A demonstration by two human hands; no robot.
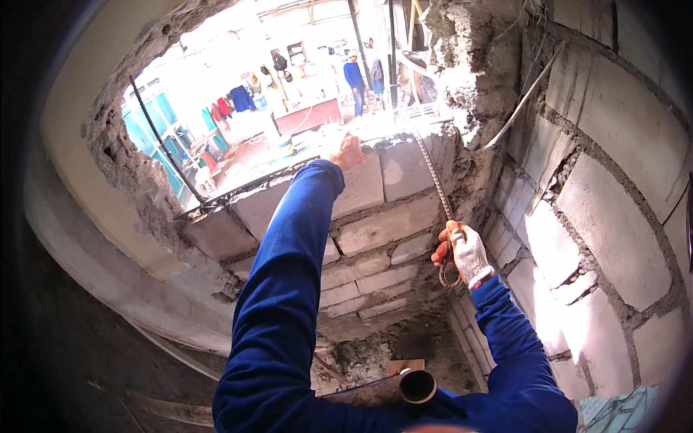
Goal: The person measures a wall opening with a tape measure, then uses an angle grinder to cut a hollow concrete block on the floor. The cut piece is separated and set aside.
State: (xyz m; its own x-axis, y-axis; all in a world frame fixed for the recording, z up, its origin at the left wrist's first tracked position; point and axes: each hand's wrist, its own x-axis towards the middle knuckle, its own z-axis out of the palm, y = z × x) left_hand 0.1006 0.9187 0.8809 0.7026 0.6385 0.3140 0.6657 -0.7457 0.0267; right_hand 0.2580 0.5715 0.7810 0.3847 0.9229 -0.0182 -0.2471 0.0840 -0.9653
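Note:
My right hand [462, 254], in a white glove with orange fingers, is closed around the lower part of a ribbed steel bar [435, 177]. Below my fingers the bar ends in a bent loop, and its upper part runs up to the bright opening, where glare swallows the tip. My left hand [349, 151] is bare and stretched forward to the top edge of the low block wall [390, 224]. Its fingers look curled together at that edge; glare hides whatever they may hold.
A rough-edged opening [137, 180] in the wall frames a sunlit yard, crossed by upright steel rods [166, 144]. Outside, a person in blue [354, 83] stands near hanging clothes. A block wall [606, 224] rises close on the right. An open pipe end [418, 386] lies below me.

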